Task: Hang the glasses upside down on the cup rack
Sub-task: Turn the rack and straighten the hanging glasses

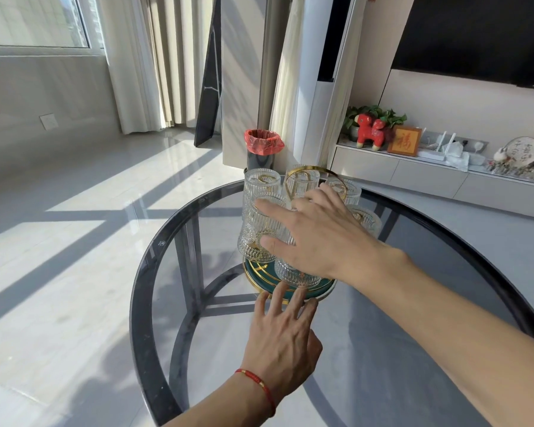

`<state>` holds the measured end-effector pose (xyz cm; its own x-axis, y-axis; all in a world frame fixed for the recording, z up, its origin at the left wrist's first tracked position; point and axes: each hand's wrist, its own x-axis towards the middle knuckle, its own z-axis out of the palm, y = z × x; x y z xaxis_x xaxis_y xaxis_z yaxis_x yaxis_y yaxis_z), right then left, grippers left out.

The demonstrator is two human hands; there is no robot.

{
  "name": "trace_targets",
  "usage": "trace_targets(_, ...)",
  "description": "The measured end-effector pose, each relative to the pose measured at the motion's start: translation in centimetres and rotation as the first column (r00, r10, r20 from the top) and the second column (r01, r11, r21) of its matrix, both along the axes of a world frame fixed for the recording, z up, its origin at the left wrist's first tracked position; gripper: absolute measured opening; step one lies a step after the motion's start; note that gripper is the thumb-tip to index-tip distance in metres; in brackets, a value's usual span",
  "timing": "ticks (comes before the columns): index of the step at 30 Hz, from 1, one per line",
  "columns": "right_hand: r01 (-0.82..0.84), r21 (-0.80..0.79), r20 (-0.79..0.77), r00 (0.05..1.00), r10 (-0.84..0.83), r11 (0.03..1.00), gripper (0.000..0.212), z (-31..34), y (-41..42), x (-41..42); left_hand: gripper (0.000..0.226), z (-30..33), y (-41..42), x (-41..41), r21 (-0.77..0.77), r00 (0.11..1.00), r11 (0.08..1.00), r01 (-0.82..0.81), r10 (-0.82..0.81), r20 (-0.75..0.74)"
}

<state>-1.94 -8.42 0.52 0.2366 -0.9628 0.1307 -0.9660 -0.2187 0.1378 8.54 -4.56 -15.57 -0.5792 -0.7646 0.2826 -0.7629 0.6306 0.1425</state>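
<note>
Left hand point(279, 340), fingers spread and empty, touches the rack base point(290, 292). Right hand point(321, 235) loosely wraps a hung glass point(259, 229); bumping neighbours beside its fingertips could topple them.

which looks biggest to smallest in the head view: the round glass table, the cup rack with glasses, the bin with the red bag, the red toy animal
1. round glass table
2. cup rack with its glasses
3. and 4. bin with the red bag and red toy animal: they look alike in size, and both stand far from the camera, so I will not rank them.
</note>
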Motion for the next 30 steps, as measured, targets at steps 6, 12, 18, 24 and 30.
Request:
trace_targets(6, -0.052, -0.049, 0.031, 0.998, 0.054, 0.997, 0.065, -0.4, 0.2, 0.6, 0.051, 0.1, 0.0, 0.0, 0.008, 1.000, 1.000, 0.004, -0.004, 0.000)
trace_targets(12, -0.059, -0.065, 0.058, 0.996, 0.063, 0.996, 0.065, -0.6, 0.3, 1.3, 0.053, 0.1, -0.1, 0.0, 0.010, 1.000, 1.000, 0.014, -0.014, -0.010)
trace_targets(18, -0.057, -0.060, 0.051, 0.997, 0.060, 0.997, 0.067, -0.6, 0.4, 1.4, 0.055, 0.2, -0.1, 0.0, 0.022, 1.000, 1.000, 0.016, -0.016, -0.007)
trace_targets(24, -0.056, -0.047, 0.034, 0.998, 0.057, 0.997, 0.070, -0.7, 0.3, 1.6, 0.054, 0.2, 0.0, 0.0, 0.012, 1.000, 1.000, 0.019, -0.019, -0.020)
trace_targets(30, -0.044, -0.040, 0.030, 0.999, 0.045, 0.998, 0.072, -0.7, 0.5, 1.8, 0.053, 0.1, 0.0, 0.0, 0.003, 0.999, 1.000, 0.022, -0.022, -0.030)
